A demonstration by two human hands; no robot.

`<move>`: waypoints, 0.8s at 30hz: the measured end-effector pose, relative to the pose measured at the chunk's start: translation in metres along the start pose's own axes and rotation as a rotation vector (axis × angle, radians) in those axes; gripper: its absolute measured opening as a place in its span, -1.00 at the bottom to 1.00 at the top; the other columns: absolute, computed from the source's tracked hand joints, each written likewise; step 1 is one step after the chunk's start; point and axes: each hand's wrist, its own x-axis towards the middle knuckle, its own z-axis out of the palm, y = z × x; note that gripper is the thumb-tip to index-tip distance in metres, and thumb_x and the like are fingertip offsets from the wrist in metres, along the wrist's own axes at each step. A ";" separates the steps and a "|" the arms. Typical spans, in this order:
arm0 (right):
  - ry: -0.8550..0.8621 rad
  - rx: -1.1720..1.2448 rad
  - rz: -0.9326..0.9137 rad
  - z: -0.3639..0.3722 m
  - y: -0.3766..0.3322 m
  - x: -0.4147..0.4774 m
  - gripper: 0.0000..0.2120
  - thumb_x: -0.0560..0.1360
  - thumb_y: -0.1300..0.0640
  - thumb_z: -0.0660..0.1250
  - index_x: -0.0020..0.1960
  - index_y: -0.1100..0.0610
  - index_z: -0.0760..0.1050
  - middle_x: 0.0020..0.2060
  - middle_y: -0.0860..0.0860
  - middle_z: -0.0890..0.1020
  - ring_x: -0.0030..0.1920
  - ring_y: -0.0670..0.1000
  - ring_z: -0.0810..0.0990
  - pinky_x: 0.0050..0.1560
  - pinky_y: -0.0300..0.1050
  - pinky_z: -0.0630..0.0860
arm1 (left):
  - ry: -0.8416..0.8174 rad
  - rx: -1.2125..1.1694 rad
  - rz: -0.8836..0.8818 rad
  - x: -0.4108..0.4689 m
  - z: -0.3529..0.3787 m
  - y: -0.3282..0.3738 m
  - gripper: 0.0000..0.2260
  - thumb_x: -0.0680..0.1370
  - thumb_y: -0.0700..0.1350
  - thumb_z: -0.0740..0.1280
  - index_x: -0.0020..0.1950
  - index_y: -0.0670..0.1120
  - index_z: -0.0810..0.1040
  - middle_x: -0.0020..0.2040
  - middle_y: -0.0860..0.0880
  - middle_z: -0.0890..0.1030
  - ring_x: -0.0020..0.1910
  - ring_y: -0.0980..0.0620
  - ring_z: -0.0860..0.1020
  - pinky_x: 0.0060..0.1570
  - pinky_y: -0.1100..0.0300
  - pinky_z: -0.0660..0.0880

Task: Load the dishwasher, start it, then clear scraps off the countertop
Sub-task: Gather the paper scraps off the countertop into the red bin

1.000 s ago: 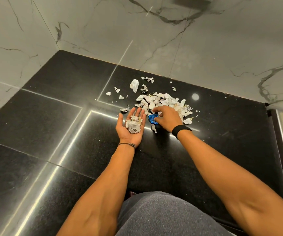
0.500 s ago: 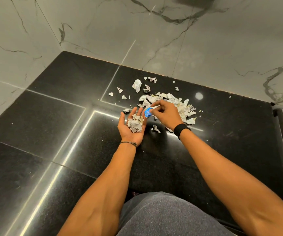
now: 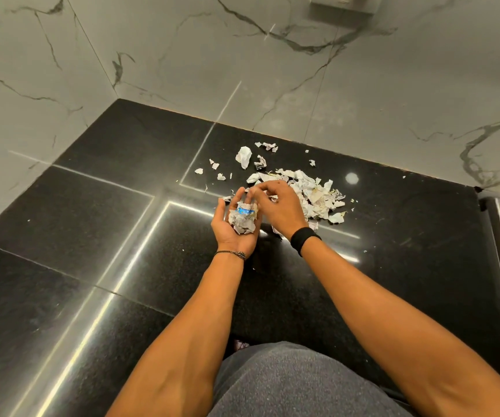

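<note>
Scraps of torn white paper (image 3: 315, 191) are heaped on the glossy black tabletop (image 3: 122, 206) just right of the right hand (image 3: 278, 206), the nearer one. Whether its bent fingers (image 3: 265, 191) pinch anything cannot be told. A crumpled wad (image 3: 242, 221) is cradled in the upturned, relaxed left hand (image 3: 235, 236).

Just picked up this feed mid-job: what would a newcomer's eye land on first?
A pile of torn white scraps litters the glossy black countertop near the marble wall. In front of it, the left hand, palm up, cups a wad of scraps with a blue piece on top; the right hand hovers beside it.
</note>
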 end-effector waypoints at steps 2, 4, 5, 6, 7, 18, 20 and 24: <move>0.043 0.208 0.084 -0.002 -0.009 -0.006 -0.75 0.61 -0.09 0.27 0.02 0.01 0.66 -0.01 -0.07 0.64 0.02 -0.11 0.61 0.10 -0.07 0.57 | -0.040 -0.035 -0.016 -0.003 0.001 0.001 -0.55 0.67 0.15 0.16 0.29 -0.18 0.57 0.31 -0.24 0.59 0.34 -0.20 0.54 0.49 -0.10 0.31; 0.070 0.401 0.184 -0.003 -0.021 -0.014 -0.63 0.66 -0.14 0.17 0.11 0.07 0.64 0.05 -0.06 0.66 0.00 -0.26 0.59 0.01 -0.34 0.50 | -0.072 -0.069 -0.032 -0.008 0.004 0.002 -0.53 0.66 0.17 0.18 0.28 -0.19 0.58 0.38 -0.25 0.54 0.42 -0.22 0.47 0.50 -0.10 0.30; 0.080 0.483 0.239 -0.003 -0.025 -0.017 -0.56 0.66 -0.19 0.11 0.15 0.07 0.62 0.10 -0.05 0.65 0.06 -0.26 0.58 0.02 -0.37 0.47 | -0.082 -0.080 -0.034 -0.011 0.006 0.004 -0.52 0.66 0.17 0.20 0.28 -0.20 0.58 0.40 -0.25 0.53 0.43 -0.22 0.47 0.49 -0.10 0.31; 0.087 0.551 0.289 -0.002 -0.027 -0.019 -0.50 0.65 -0.25 0.06 0.20 0.06 0.60 0.15 -0.04 0.64 0.14 -0.20 0.57 0.08 -0.32 0.47 | -0.092 -0.086 -0.034 -0.015 0.007 0.005 -0.52 0.65 0.18 0.21 0.29 -0.20 0.58 0.40 -0.25 0.53 0.43 -0.22 0.47 0.49 -0.09 0.32; 0.096 0.609 0.323 0.000 -0.029 -0.022 -0.45 0.64 -0.30 0.01 0.23 0.03 0.58 0.20 -0.02 0.62 0.21 -0.13 0.56 0.17 -0.22 0.47 | -0.098 -0.082 -0.034 -0.018 0.007 0.006 -0.51 0.65 0.19 0.22 0.29 -0.19 0.57 0.39 -0.25 0.53 0.42 -0.22 0.47 0.49 -0.09 0.33; 0.193 0.959 0.413 0.037 -0.054 -0.067 -0.28 0.62 -0.36 -0.07 0.41 0.15 0.46 0.34 0.11 0.55 0.36 0.02 0.51 0.44 -0.04 0.37 | -0.044 -0.032 0.022 -0.048 -0.004 0.023 -0.53 0.65 0.17 0.19 0.26 -0.20 0.57 0.22 -0.22 0.64 0.33 -0.18 0.55 0.38 -0.02 0.45; 0.208 0.962 0.421 0.047 -0.057 -0.077 -0.29 0.62 -0.35 -0.07 0.41 0.15 0.46 0.36 0.11 0.54 0.38 0.00 0.50 0.44 -0.08 0.37 | -0.051 -0.044 0.036 -0.055 -0.007 0.022 -0.55 0.67 0.14 0.17 0.22 -0.21 0.58 0.17 -0.22 0.64 0.30 -0.18 0.55 0.47 -0.07 0.36; 0.163 0.991 0.412 0.054 -0.062 -0.094 -0.32 0.64 -0.31 -0.04 0.41 0.18 0.46 0.35 0.08 0.55 0.31 -0.06 0.54 0.20 -0.26 0.51 | -0.060 -0.077 0.089 -0.078 -0.010 0.019 -0.57 0.70 0.08 0.09 0.20 -0.21 0.59 0.11 -0.17 0.64 0.15 -0.12 0.59 0.43 -0.08 0.39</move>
